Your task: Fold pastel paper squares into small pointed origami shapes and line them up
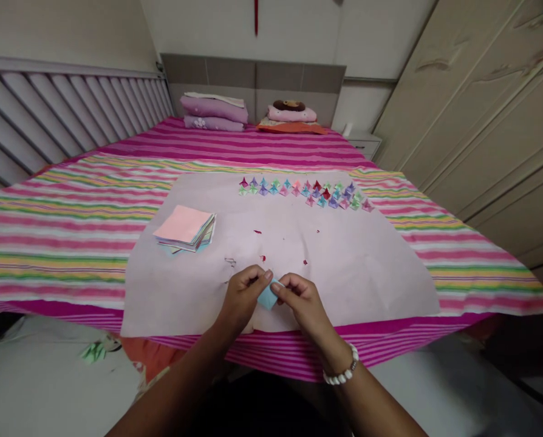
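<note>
A small light-blue folded paper (267, 298) is pinched between both hands, just above the near part of a pale sheet (367, 273) spread on the bed. My left hand (245, 296) grips its upper left edge with thumb and fingers. On its upper right side, my right hand (301, 298) presses it between thumb and curled forefinger. To the far left of the hands lies a stack of square coloured paper (183, 226), pink on top. Rows of small folded paper pieces (317, 193) in several colours stand along the far right of the sheet.
Dark red marks or scraps (262, 259) dot the sheet beyond the hands. A striped bedspread (62, 243) surrounds it. Folded purple bedding (214, 112) and a pink pile (292, 113) rest by the headboard (253, 79). A green crumpled piece (93, 352) lies below at left.
</note>
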Available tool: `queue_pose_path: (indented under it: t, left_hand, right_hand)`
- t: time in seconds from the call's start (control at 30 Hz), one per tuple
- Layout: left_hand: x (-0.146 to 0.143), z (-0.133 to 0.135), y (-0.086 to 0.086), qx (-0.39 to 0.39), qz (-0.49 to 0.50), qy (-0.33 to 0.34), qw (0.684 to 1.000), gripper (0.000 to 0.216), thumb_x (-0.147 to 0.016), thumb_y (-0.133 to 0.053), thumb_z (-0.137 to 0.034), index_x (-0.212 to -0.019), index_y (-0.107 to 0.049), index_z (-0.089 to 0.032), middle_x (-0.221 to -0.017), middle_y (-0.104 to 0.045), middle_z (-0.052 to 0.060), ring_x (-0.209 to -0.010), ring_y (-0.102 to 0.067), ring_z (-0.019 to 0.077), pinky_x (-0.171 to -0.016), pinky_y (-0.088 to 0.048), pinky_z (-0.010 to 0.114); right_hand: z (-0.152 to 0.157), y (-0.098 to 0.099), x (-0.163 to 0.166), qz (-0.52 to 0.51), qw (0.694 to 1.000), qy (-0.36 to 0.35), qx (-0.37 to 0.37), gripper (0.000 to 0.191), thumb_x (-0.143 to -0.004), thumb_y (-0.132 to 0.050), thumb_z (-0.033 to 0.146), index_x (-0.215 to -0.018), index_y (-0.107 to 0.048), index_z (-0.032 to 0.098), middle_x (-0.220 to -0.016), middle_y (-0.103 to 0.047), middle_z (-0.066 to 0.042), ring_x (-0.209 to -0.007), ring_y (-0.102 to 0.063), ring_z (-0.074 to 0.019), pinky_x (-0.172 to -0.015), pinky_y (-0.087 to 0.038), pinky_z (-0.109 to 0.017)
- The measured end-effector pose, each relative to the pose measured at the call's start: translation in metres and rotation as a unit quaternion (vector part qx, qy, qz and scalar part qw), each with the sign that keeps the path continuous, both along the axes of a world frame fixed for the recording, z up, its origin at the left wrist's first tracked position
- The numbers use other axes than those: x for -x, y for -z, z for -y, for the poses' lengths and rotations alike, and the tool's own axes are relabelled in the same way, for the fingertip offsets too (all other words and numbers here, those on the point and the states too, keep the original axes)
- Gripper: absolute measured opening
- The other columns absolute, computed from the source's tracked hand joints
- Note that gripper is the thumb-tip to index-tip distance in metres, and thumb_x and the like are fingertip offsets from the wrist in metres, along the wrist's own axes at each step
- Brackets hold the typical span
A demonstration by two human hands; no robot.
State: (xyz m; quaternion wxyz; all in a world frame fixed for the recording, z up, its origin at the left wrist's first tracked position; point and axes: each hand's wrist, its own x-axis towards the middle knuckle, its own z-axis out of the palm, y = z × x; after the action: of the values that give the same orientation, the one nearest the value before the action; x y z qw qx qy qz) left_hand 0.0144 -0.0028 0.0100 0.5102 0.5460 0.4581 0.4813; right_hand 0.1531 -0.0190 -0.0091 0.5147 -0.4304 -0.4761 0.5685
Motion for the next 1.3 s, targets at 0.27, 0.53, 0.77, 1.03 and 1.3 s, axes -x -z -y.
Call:
queue_pose_path:
  t: [0.27,0.53,0.77,1.03,1.3]
  left_hand:
    - [-0.002,0.001,0.003,0.003,-0.003,-0.017,1.0,0.041,-0.079,-0.058,-0.045,-0.052,-0.043,-0.018,-0.051,-0.036,-0.005,-0.052,-0.037,0.0099,-0.052,-0.031,0.025]
    - [0.007,-0.003,0.009,0.002,0.061,0.033,0.998,0.048,-0.072,-0.071,-0.033,-0.114,-0.052,-0.02,-0.091,-0.065,0.003,-0.079,-0.063,0.0158,-0.072,-0.048,0.029]
    - [0.017,0.0,0.014,0.02,0.07,0.077,0.994,0.028,-0.071,-0.073,-0.029,-0.09,-0.055,-0.02,-0.087,-0.065,0.002,-0.073,-0.065,0.0142,-0.068,-0.049,0.027]
    - [0.016,0.0,0.012,0.038,0.058,0.081,0.994,0.032,-0.068,-0.075,-0.03,-0.089,-0.052,-0.02,-0.079,-0.066,0.0,-0.07,-0.066,0.0151,-0.064,-0.049,0.027]
    - [0.019,0.0,0.012,0.051,0.054,0.083,0.994,0.023,-0.071,-0.073,-0.027,-0.089,-0.061,-0.018,-0.075,-0.069,0.001,-0.067,-0.065,0.014,-0.064,-0.05,0.026]
  right_hand:
    - [-0.001,-0.001,-0.005,0.014,1.0,-0.017,-0.001,0.028,-0.073,-0.069,0.042,-0.06,-0.063,0.018,-0.052,-0.056,0.002,-0.052,-0.048,-0.012,-0.057,-0.039,-0.026]
    - [-0.003,0.004,-0.011,0.008,0.998,0.052,-0.015,0.024,-0.074,-0.071,0.04,-0.065,-0.064,0.019,-0.052,-0.057,0.003,-0.051,-0.049,-0.0114,-0.055,-0.039,-0.026]
    - [-0.004,0.004,-0.01,-0.032,0.997,0.076,-0.006,0.022,-0.069,-0.076,0.036,-0.075,-0.065,0.018,-0.056,-0.061,0.003,-0.047,-0.053,-0.0102,-0.051,-0.042,-0.024]
    - [-0.003,0.003,-0.009,-0.052,0.997,0.058,-0.016,0.024,-0.069,-0.077,0.031,-0.086,-0.066,0.019,-0.056,-0.063,0.004,-0.047,-0.06,-0.0118,-0.052,-0.048,-0.025]
    - [-0.002,0.003,-0.009,-0.042,0.999,0.029,-0.008,0.021,-0.069,-0.076,0.029,-0.084,-0.066,0.019,-0.053,-0.066,0.002,-0.049,-0.062,-0.0133,-0.056,-0.049,-0.026]
